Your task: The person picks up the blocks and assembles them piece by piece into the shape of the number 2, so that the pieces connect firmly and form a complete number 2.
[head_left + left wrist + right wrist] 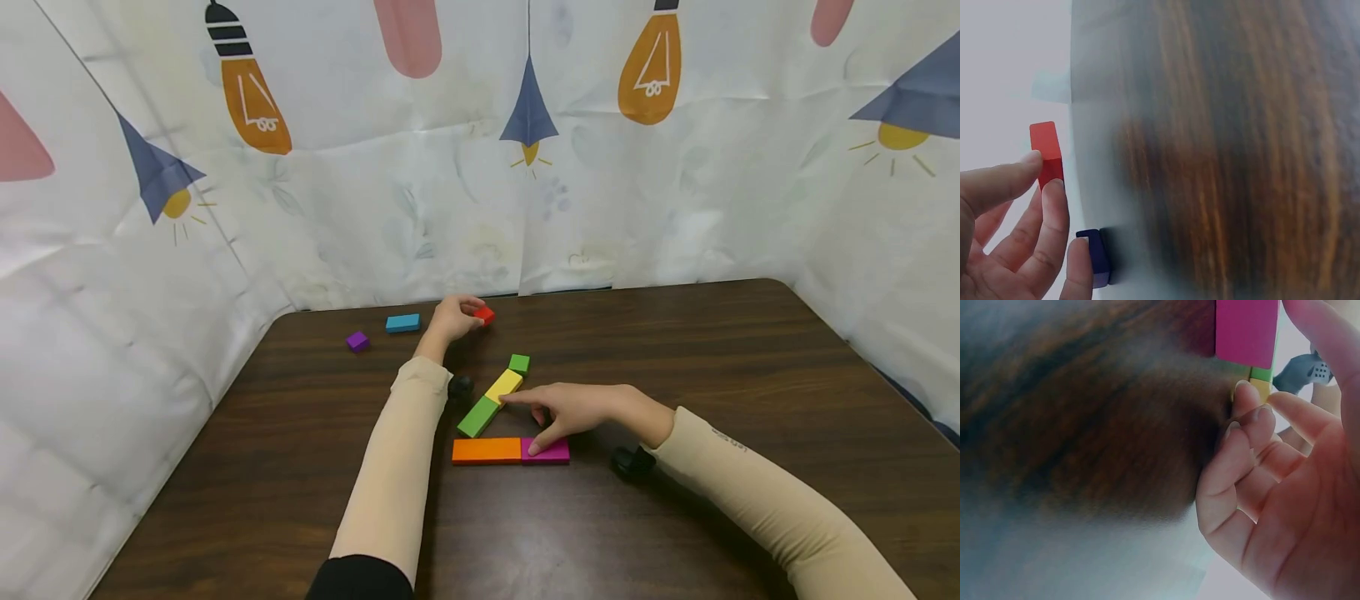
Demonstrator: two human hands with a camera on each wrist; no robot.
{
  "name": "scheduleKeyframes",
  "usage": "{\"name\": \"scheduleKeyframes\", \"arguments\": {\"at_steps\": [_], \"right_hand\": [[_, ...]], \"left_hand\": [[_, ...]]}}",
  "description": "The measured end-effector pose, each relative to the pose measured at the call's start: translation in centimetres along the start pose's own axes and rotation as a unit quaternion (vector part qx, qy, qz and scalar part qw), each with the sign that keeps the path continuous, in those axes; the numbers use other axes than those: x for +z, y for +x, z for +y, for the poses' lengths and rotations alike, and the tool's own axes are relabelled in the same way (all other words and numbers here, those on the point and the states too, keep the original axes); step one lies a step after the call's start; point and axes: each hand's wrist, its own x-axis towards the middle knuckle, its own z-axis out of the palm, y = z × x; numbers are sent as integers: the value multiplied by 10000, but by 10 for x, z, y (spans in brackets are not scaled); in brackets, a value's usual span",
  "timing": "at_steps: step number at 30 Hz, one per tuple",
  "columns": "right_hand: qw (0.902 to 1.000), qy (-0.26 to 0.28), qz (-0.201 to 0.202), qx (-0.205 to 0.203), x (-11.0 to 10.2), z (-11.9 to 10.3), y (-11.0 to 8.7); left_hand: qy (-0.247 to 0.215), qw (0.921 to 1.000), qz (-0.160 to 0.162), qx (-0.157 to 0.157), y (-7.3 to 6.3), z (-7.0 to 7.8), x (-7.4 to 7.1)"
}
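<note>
Pinching a red block point(487, 315) between thumb and fingers of the left hand point(452, 317), near the table's point(712, 358) far edge; cannot tell whether lifted. With the right hand point(576, 407) relaxed, touching the yellow block point(503, 385) with a straight index finger and resting the thumb on the magenta block point(555, 452), end to end with the orange block point(487, 451). Leaving wide room rightward, little before the curtain point(450, 217).

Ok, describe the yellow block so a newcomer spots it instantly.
On the brown table, find the right hand. At its index fingertip, the yellow block lies in a slanted line between two green blocks; it's the only yellow one.
</note>
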Motion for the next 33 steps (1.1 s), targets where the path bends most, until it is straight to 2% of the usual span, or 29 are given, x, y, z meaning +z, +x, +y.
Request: {"name": "scheduleKeyframes", "arguments": {"at_steps": [4, 5, 9, 11, 12, 19, 27, 33], "right_hand": [[9999, 63, -16, 134, 1, -2, 0], [9999, -82, 21, 112, -1, -14, -5], [9999, -56, 36, 118, -1, -15, -6], [9999, -49, 37, 96, -1, -14, -5], [9999, 104, 9, 131, 1, -2, -1], [9999, 65, 26, 100, -1, 0, -1], [9999, 62, -8, 105, 1, -2, 0], [10000, 52, 16, 58, 0, -2, 0]], "left_hand": [[4, 9999, -104, 21, -2, -1, 1], [4, 9999, -125, 33, -3, -1, 2], [9, 9998, -198, 80, -5, 0, 3], [26, 9996, -252, 97, -7, 2, 4], [23, 9996, -276, 105, -7, 2, 4], [-31, 9992, -378, 101, -12, 4, 4], [-89, 9977, -665, 79, -18, 5, 6], [-99, 9967, -779, 208, -20, 8, 6]]}}
